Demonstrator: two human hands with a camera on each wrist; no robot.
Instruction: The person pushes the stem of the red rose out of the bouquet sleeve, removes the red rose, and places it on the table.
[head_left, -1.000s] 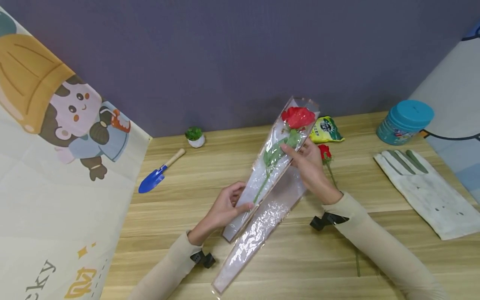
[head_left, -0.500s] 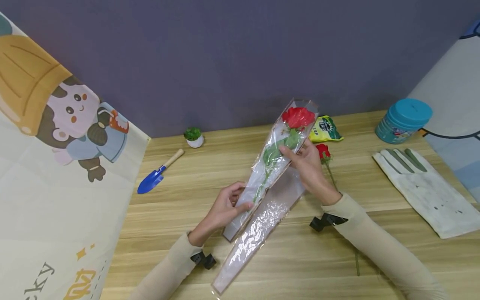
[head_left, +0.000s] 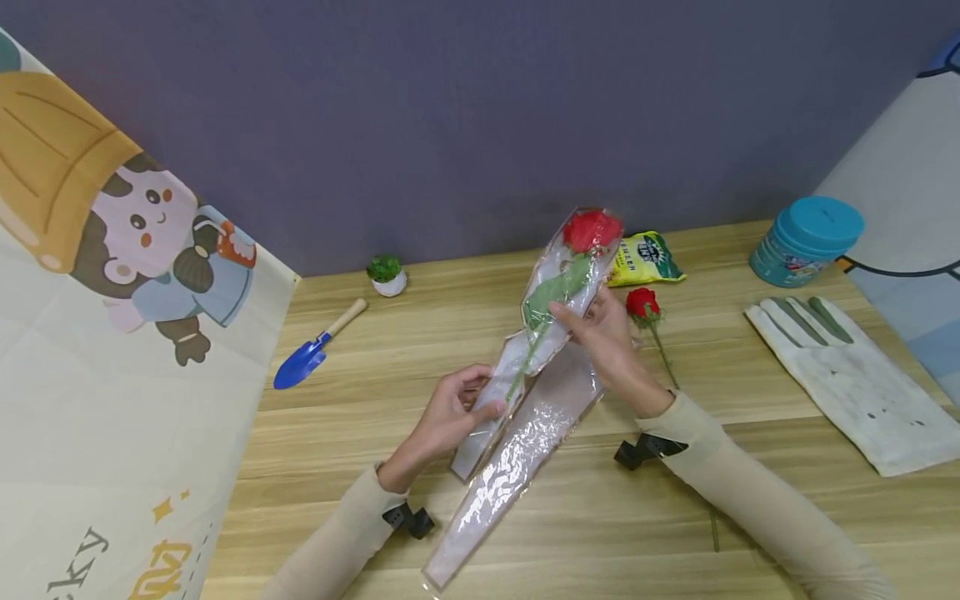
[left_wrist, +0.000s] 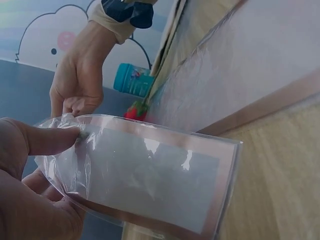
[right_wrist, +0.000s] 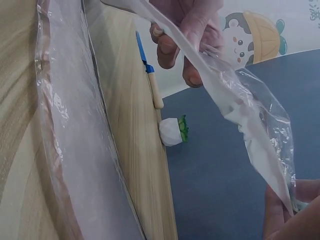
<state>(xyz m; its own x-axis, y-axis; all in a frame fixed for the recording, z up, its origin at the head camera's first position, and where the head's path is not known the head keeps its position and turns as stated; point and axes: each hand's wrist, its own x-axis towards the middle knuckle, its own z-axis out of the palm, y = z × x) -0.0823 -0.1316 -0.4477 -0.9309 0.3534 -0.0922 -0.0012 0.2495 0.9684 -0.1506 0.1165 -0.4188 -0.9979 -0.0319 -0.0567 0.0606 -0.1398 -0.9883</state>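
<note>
A red artificial rose (head_left: pixel 591 231) lies inside a clear, white-backed flower sleeve (head_left: pixel 570 287), its green stem running down the sleeve. My left hand (head_left: pixel 459 415) pinches the narrow lower part, thumb on top over the stem's end. In the left wrist view that thumb presses the plastic film (left_wrist: pixel 150 165) of the sleeve's tail. My right hand (head_left: pixel 603 333) grips the upper part beside the leaves, thumb in front and fingers behind. The sleeve bends and creases between both hands. Below it, a second flower sleeve (head_left: pixel 517 483) lies flat on the wooden table (head_left: pixel 360 467).
Another red rose (head_left: pixel 642 303) lies right of my right hand, its stem passing under the forearm. A yellow-green packet (head_left: pixel 647 258) sits behind. At right are a blue-lidded tub (head_left: pixel 810 242) and gloves (head_left: pixel 855 383); at left, a blue trowel (head_left: pixel 318 346) and small potted plant (head_left: pixel 387 275).
My right hand has moved slightly down and left, bringing the rose's head with it. The held sleeve has buckled in its middle. The left hand stays nearly in place.
</note>
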